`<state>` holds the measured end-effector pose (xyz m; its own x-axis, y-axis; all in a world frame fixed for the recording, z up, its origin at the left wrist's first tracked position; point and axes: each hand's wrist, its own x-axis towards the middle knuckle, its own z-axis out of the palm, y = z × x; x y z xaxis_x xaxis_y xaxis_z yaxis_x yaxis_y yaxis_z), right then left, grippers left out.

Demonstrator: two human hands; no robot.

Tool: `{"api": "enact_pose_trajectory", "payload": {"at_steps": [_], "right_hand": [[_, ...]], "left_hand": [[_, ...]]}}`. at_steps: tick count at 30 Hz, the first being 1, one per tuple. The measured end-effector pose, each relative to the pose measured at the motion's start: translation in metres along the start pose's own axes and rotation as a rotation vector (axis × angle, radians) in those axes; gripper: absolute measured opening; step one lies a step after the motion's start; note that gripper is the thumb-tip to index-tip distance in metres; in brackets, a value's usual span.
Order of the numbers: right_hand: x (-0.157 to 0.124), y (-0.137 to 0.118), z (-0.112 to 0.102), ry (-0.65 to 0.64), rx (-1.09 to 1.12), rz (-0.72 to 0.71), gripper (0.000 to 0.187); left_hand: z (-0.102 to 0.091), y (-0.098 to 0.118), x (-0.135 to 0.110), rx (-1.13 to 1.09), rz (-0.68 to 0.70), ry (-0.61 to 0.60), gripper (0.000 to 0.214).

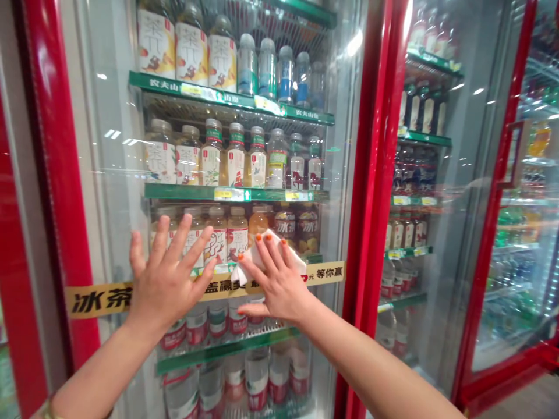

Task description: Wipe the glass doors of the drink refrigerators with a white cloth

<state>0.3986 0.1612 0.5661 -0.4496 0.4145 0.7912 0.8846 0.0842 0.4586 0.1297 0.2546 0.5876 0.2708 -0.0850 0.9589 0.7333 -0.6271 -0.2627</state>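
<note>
My left hand [168, 273] lies flat against the glass door [116, 198] of a drinks fridge, its fingers spread and holding nothing. My right hand [279, 285] presses a crumpled white cloth [266, 259] against the same glass, just to the right of my left hand. The cloth sits under my fingers, partly hidden by them. Behind the glass, bottled teas and juices stand in rows on green-edged shelves. A yellow strip with black lettering [98, 301] runs across the door behind both hands.
A red door frame [375, 192] divides this door from a second glass-doored fridge [419, 174] stocked with bottles. A third red-framed door [502, 233] stands at far right. Another red frame edge [52, 145] runs up the left side.
</note>
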Motion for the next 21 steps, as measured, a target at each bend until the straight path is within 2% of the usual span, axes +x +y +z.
{"api": "enact_pose_trajectory", "payload": {"at_steps": [1, 3, 4, 6, 7, 8, 10, 12, 14, 15, 17, 19, 21], "right_hand": [[-0.01, 0.001, 0.001, -0.019, 0.008, -0.038, 0.123], [-0.02, 0.014, -0.002, -0.01, -0.002, 0.058, 0.117], [-0.016, 0.024, -0.005, 0.018, -0.017, 0.167, 0.115], [0.01, 0.036, -0.01, 0.09, -0.047, 0.376, 0.115], [0.027, 0.035, -0.011, 0.118, -0.055, 0.421, 0.115], [0.044, 0.03, -0.011, 0.132, -0.055, 0.411, 0.115], [0.065, 0.01, -0.008, 0.116, -0.035, 0.248, 0.115], [0.065, -0.009, -0.002, 0.061, -0.009, -0.002, 0.113], [0.054, -0.013, 0.0, 0.02, -0.003, -0.147, 0.11], [0.05, -0.008, -0.001, 0.023, -0.01, -0.143, 0.108], [0.055, 0.009, -0.006, 0.091, -0.026, -0.007, 0.101], [0.076, 0.021, -0.011, 0.189, -0.027, 0.154, 0.097], [0.104, 0.014, -0.012, 0.239, -0.007, 0.18, 0.099]], "left_hand": [[-0.003, -0.005, -0.004, 0.011, 0.007, -0.004, 0.089], [-0.007, -0.014, -0.011, 0.033, -0.003, -0.013, 0.088], [-0.008, -0.018, -0.015, 0.042, -0.015, -0.016, 0.088], [-0.006, -0.022, -0.019, 0.051, -0.035, -0.02, 0.088], [-0.004, -0.023, -0.021, 0.054, -0.037, -0.02, 0.088], [-0.003, -0.023, -0.022, 0.057, -0.036, -0.02, 0.088], [-0.003, -0.024, -0.022, 0.055, -0.033, -0.018, 0.088], [-0.007, -0.026, -0.024, 0.034, -0.033, -0.012, 0.089], [-0.013, -0.031, -0.027, 0.013, -0.047, -0.003, 0.09], [-0.016, -0.033, -0.03, 0.01, -0.056, -0.003, 0.09], [-0.019, -0.038, -0.035, 0.025, -0.071, -0.012, 0.088], [-0.017, -0.041, -0.039, 0.056, -0.082, -0.013, 0.089], [-0.013, -0.043, -0.042, 0.074, -0.078, -0.005, 0.09]]}}
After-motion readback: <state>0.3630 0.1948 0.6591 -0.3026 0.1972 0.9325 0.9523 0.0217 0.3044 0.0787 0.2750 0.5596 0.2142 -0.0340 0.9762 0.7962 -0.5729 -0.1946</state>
